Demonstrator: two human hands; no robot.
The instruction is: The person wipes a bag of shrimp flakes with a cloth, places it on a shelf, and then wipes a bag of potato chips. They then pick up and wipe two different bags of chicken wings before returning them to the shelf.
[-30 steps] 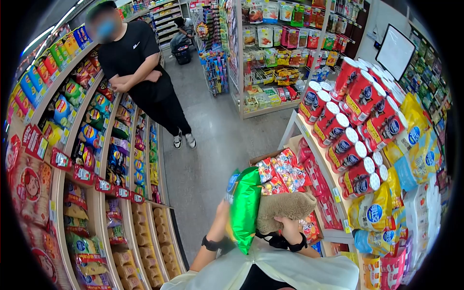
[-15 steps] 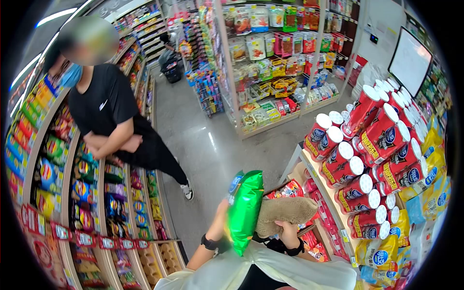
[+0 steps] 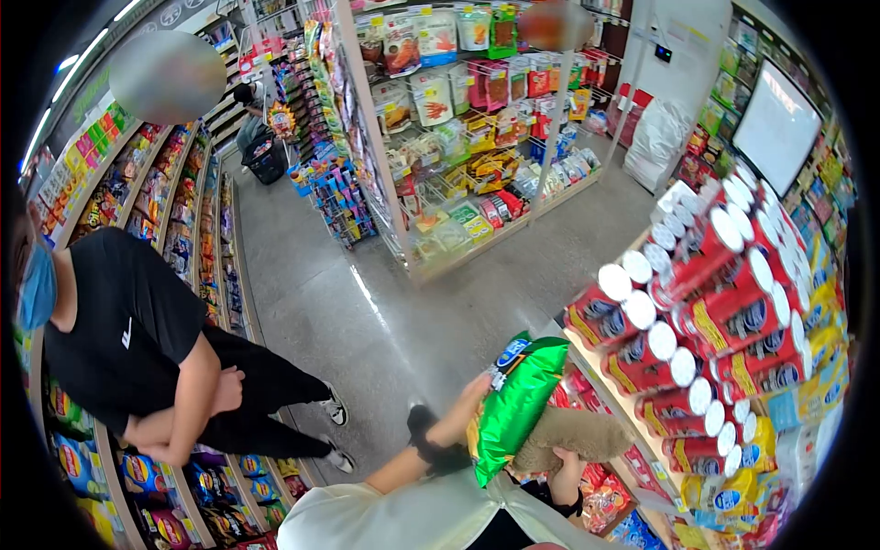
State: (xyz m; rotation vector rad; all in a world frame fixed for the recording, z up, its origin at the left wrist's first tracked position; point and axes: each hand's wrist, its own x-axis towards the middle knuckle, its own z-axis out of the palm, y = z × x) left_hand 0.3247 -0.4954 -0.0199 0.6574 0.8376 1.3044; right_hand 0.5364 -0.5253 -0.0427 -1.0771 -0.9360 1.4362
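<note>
Green bag (image 3: 522,403) aslant in the left hand (image 3: 470,396), against a fuzzy brown cloth (image 3: 587,434)
Both have shifted rightward in view yet stay carried: left fingers clamped on the bag, tips hidden; right hand (image 3: 568,469) clamped on the cloth, near stacked red canisters (image 3: 729,307).

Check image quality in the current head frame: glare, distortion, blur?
Head view: wide-angle distortion bows the snack shelves, with black corners; head view: a bright glare streak on the floor and shiny highlights on the green bag; head view: heavy blurred patches at upper left and top.
</note>
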